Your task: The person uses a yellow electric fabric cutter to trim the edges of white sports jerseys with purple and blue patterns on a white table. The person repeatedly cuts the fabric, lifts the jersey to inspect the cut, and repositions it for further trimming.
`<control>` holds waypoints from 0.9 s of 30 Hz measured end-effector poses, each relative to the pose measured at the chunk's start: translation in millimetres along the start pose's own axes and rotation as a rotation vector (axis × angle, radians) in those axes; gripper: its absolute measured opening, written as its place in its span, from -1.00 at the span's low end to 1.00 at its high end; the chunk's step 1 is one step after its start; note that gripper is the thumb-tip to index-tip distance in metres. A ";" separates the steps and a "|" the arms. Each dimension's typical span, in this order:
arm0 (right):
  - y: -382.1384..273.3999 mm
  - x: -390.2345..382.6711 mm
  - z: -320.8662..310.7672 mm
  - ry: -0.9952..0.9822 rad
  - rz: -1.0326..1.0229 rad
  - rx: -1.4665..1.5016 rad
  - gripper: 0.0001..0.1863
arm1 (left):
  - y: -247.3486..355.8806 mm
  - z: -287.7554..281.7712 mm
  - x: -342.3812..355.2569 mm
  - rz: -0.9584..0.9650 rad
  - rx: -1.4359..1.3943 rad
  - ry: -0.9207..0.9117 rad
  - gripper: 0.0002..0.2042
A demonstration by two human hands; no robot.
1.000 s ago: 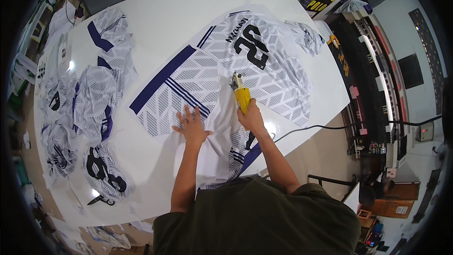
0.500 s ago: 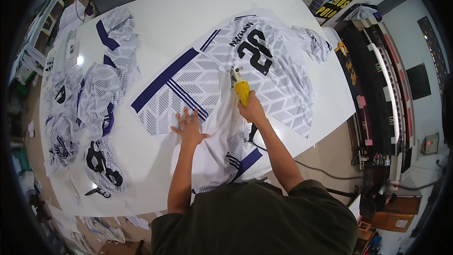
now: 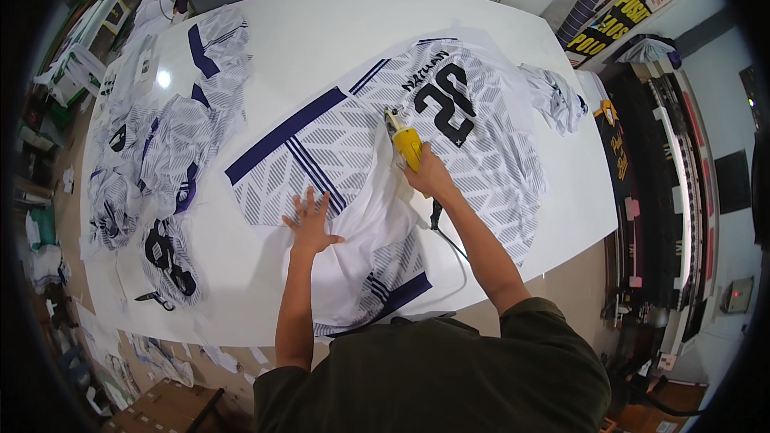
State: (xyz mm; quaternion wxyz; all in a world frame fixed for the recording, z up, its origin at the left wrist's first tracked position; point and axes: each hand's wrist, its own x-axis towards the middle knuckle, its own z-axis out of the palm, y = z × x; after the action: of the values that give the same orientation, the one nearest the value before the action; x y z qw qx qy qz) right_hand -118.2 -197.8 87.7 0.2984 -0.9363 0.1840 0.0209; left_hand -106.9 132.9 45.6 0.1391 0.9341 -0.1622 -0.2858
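Note:
My right hand (image 3: 429, 172) is wrapped round a yellow electric fabric cutter (image 3: 407, 144), its metal head pointing away from me. That head sits at the edge between a patterned sleeve panel (image 3: 273, 184) and a larger patterned jersey panel (image 3: 489, 168) with black lettering and digits. My left hand (image 3: 311, 226) lies flat with spread fingers, pressing on the sleeve panel's near edge and the plain white cloth (image 3: 361, 224) beside it. Another patterned piece with navy trim (image 3: 405, 289) is bunched near my body. The cutter's blade is too small to make out clearly.
Cut patterned pieces (image 3: 172, 144) are heaped on the left of the white table (image 3: 313, 40). Black-handled scissors (image 3: 156, 301) lie near the left edge. A crumpled piece (image 3: 555, 100) rests at the far right. The cutter's black cord (image 3: 455, 244) trails off the near edge. A wide printer-like machine (image 3: 654, 184) stands at right.
The cutter in my right hand has moved farther up and left along the fabric edge, toward the top of the sleeve panel. My left hand stays spread on the cloth. The view has shifted slightly.

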 end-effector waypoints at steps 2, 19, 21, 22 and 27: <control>1.4 9.9 -1.7 0.002 -0.035 -0.016 -0.43 | -0.6 1.5 0.0 -0.003 -0.011 0.011 0.33; 0.0 101.3 -18.9 -0.134 -0.265 -0.087 -0.35 | 6.2 -1.8 -2.0 -0.058 -0.099 0.026 0.34; -0.9 113.0 -16.6 -0.137 -0.286 -0.088 -0.35 | 6.9 -3.7 -2.5 -0.054 -0.105 0.031 0.34; -2.3 117.4 -16.1 -0.150 -0.292 -0.078 -0.35 | 7.0 -4.2 -3.1 -0.052 -0.108 0.033 0.33; -9.3 136.4 -15.4 -0.157 -0.347 -0.065 -0.36 | 10.1 -7.0 -5.9 -0.049 -0.128 0.042 0.32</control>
State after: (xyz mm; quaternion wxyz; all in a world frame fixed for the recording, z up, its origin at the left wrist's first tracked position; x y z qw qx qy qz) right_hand 11.0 -244.9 85.2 0.2807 -0.9586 -0.0050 0.0481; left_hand -109.7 127.1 57.6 0.1951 0.9328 -0.1178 -0.2793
